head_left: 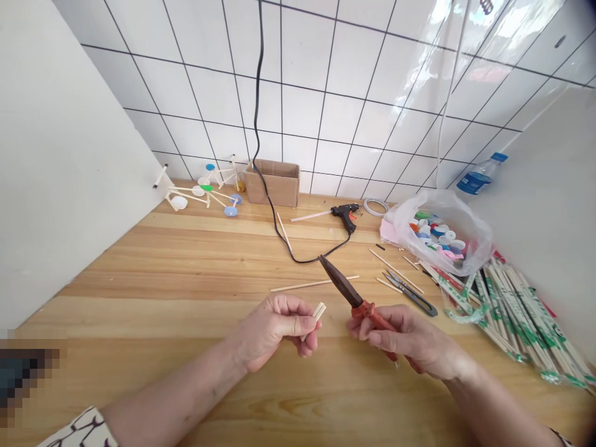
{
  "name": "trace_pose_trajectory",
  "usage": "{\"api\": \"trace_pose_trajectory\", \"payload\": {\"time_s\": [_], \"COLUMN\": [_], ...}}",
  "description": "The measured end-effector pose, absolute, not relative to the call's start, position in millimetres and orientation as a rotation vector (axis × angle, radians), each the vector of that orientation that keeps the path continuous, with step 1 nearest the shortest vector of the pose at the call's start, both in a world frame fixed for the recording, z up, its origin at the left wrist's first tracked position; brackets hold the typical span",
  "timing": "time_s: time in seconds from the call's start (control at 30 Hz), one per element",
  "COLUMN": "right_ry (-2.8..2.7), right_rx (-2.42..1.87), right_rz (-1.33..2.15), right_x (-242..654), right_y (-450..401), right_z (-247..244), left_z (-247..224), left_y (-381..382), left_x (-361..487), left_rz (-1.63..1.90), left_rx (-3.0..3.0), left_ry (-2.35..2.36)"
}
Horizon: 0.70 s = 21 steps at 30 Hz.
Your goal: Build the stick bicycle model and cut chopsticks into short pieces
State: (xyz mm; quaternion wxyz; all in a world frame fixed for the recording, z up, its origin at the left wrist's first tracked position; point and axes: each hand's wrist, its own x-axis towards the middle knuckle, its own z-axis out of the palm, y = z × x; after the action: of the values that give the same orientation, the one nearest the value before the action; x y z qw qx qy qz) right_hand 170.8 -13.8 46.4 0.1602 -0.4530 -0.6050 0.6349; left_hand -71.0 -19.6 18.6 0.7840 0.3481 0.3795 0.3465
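Between the thumb and fingers of my left hand [284, 326] are a few short pieces of wooden stick [319, 311], their cut ends poking out on top. My right hand [410, 338] is wrapped round the red handles of a pair of long-nose pliers [347, 285]. The dark jaws point up and to the left, look closed, and hold nothing that I can see. A gap separates the pliers from the stick pieces. Behind both hands, a loose wooden stick [298, 285] lies on the table, passing behind the plier jaws.
A black glue gun [345, 216] with its cord lies at the back, near a cardboard box [274, 183]. Stick-and-cap models [207, 189] stand back left. To the right are thread snips [414, 295], a bag of bottle caps [479, 239], wrapped chopsticks [535, 323] and a bottle [479, 177].
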Motion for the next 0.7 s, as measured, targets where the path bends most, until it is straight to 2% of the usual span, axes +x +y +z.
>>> {"api": "trace_pose_trajectory", "payload": {"time_s": [0.7], "right_ry": [-1.942], "right_rx": [-1.254], "right_rz": [1.814], "right_x": [168.7], "right_y": [-21.9], "right_z": [52.1], "left_z": [27.0], "left_y": [-19.8], "left_x": [-74.7], "left_rz": [0.642], "left_rx": [0.714], "left_ry": [0.766]}}
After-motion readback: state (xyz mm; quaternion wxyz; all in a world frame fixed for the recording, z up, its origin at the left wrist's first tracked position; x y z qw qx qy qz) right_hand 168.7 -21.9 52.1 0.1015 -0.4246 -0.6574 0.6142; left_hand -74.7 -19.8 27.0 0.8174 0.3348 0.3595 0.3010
